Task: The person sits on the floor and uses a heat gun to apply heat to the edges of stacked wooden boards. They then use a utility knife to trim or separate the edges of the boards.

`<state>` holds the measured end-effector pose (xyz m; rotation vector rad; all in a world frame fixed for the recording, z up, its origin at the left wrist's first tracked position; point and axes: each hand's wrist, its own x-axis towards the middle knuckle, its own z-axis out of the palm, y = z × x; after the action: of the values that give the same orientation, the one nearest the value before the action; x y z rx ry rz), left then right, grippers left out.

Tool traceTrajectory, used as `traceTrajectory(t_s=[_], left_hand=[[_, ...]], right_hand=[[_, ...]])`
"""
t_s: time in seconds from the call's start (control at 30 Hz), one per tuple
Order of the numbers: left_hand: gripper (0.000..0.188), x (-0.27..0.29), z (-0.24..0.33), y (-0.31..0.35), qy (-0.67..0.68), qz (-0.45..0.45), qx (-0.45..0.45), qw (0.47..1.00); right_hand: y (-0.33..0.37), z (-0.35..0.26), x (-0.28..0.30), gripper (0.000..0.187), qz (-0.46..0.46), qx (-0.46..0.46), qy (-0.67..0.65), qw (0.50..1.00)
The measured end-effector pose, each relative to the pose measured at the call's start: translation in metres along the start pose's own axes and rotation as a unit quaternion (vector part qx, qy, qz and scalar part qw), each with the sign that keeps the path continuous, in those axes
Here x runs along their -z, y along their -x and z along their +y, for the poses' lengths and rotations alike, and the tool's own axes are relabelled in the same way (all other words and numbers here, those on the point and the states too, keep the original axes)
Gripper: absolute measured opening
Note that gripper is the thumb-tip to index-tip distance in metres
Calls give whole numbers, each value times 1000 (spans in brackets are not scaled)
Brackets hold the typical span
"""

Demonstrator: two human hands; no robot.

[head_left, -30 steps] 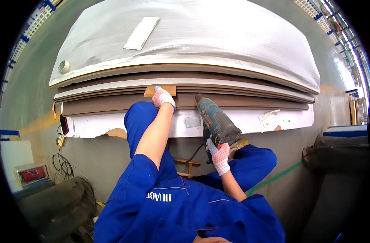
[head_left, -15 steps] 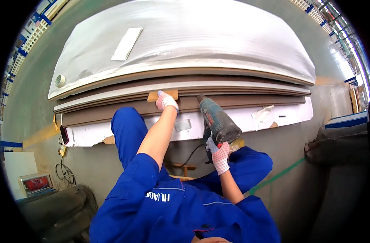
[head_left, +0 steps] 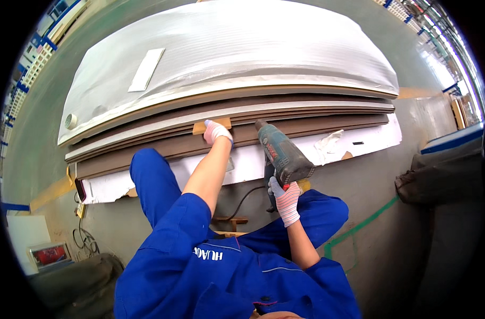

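Observation:
My left hand (head_left: 218,133), in a striped glove, grips a small tan wooden block (head_left: 225,123) and presses it to the edge of the brown boards. My right hand (head_left: 286,201), gloved too, is closed round the handle of a blue-green heat gun (head_left: 284,155). Its nozzle points at the brown strip (head_left: 200,148) along the near side, to the right of the block. Behind lies a large panel (head_left: 226,48) under whitish sheet wrapping, on top of the layered brown boards.
A white strip (head_left: 146,70) and a tape roll (head_left: 70,122) rest on the wrapped panel. A crumpled white cloth (head_left: 330,141) lies on the white sheet (head_left: 374,139) below. A black cord (head_left: 246,203) trails beneath the heat gun. Dark covered bundles (head_left: 439,178) stand at the right.
The view has shifted, so the panel sits slightly further left and tilts a little. Both hands keep their holds, with the block and heat gun in nearly the same places against the boards.

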<state>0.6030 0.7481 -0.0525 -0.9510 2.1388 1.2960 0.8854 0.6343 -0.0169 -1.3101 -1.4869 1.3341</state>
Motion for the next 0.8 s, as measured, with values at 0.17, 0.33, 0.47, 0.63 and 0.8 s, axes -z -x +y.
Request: traceTrajectory(t_s=[0.17,0.33,0.47,0.63,0.8], left_hand=[[68,-5,-23,8,59,-79,-53,994],[72,-36,-21,30,-20,-32,13,999],[74,-46,-37,27,7,-58,-22,998],[60,-46,-58,18,198,-34,-25,979],[55,-41,-58,25,255,-70,-11,964]], right_hand=[[-3,-19,22,23,4,64,-4,998],[-41,-60,47,30,-60,16,57,996],[-79,-58,61,19,-52,83,205,974],[-63,-33,57,53,-78,222,372,898],[-73,-20,85,60,-198,35,244,949]])
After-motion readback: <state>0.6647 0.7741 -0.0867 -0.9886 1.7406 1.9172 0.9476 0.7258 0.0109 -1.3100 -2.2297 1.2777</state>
